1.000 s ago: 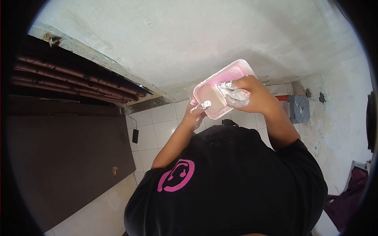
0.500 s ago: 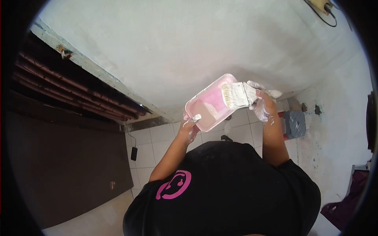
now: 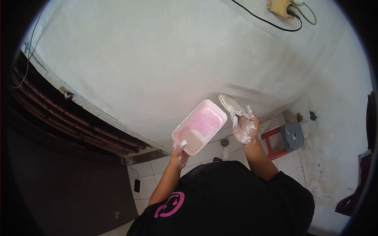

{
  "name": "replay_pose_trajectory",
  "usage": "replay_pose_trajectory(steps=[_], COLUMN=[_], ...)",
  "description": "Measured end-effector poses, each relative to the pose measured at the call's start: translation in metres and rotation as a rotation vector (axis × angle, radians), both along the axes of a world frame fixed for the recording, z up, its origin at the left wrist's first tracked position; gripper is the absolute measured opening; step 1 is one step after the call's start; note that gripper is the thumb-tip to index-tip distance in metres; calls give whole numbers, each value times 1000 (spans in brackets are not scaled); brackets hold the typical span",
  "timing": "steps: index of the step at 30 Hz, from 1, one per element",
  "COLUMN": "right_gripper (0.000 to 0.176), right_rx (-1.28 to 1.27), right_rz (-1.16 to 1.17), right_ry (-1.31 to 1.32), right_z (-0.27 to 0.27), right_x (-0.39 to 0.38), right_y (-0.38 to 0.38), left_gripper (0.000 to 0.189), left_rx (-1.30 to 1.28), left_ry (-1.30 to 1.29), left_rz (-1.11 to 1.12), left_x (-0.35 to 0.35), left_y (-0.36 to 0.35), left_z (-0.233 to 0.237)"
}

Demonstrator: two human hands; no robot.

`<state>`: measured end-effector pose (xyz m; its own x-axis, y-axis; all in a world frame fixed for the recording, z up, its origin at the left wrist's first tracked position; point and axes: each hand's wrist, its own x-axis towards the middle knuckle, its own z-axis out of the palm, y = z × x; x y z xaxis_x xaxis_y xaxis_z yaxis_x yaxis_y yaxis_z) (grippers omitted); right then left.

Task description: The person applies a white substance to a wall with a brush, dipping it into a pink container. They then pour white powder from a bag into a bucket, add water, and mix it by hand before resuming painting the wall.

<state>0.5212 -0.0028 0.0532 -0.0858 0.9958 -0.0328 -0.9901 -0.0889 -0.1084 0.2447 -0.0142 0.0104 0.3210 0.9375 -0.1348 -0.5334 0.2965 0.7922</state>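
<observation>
My left hand [image 3: 180,153] grips the near-left corner of a pink plastic tray [image 3: 182,133], its paint-smeared thumb over the rim. Whitish paint lies in the tray's lower end, and the pink bottom shows through higher up. To the right of the tray, my right hand [image 3: 246,128] is closed around a wide paintbrush [image 3: 231,104], palm turned up and coated in white paint. The brush is seen edge-on, its pale bristles pointing up and left toward the wall [image 3: 157,59]. A gap separates brush and tray.
A red stool [image 3: 271,144] with a grey top [image 3: 294,137] stands on the tiled floor at right. A socket block [image 3: 280,8] with black cables hangs on the wall above. Dark red curtain folds [image 3: 90,124] and a dark brown panel [image 3: 63,173] fill the left side.
The brush has left its place over the tray, moved apart to the right and turned from broadside to edge-on. My view has shifted upward, showing more wall and the socket block.
</observation>
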Motion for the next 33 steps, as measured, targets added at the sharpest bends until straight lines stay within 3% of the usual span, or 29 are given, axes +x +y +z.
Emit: replay_pose_trajectory(steps=[5, 11, 17, 20, 26, 27, 29, 30, 33], right_gripper=[51, 46, 50, 53, 56, 56, 53, 49, 50], right_rx=[42, -347, -353, -292, -43, -46, -127, -197, -240], right_rz=[-165, -561, -765, -870, -1151, -1157, -1168, -1200, -1146], right_ry=[-62, -259, -356, -389, -530, -523, -757, -1080, -1045], right_z=[-3, -4, -15, 10, 116, 115, 101, 76, 14], right_x=[8, 39, 60, 71, 64, 58, 49, 49, 46], right_y=[0, 23, 48, 65, 81, 84, 93, 100, 94], left_gripper=[67, 67, 68, 68, 66, 65, 65, 64, 64], left_rx=[-24, -50, -43, -43, -58, -40, -57, -78, -100], left_ry=[-20, -66, -55, -29, -25, -22, -16, -18, -2], left_rz=[10, 53, 104, 105, 40, 42, 41, 45, 48], left_x=[-6, -12, -18, -19, -31, -32, -33, -33, -28], left_y=[1, -7, -14, -13, -3, -2, 0, 1, -2], left_z=[0, 3, 11, 17, 8, 5, 1, 1, 9])
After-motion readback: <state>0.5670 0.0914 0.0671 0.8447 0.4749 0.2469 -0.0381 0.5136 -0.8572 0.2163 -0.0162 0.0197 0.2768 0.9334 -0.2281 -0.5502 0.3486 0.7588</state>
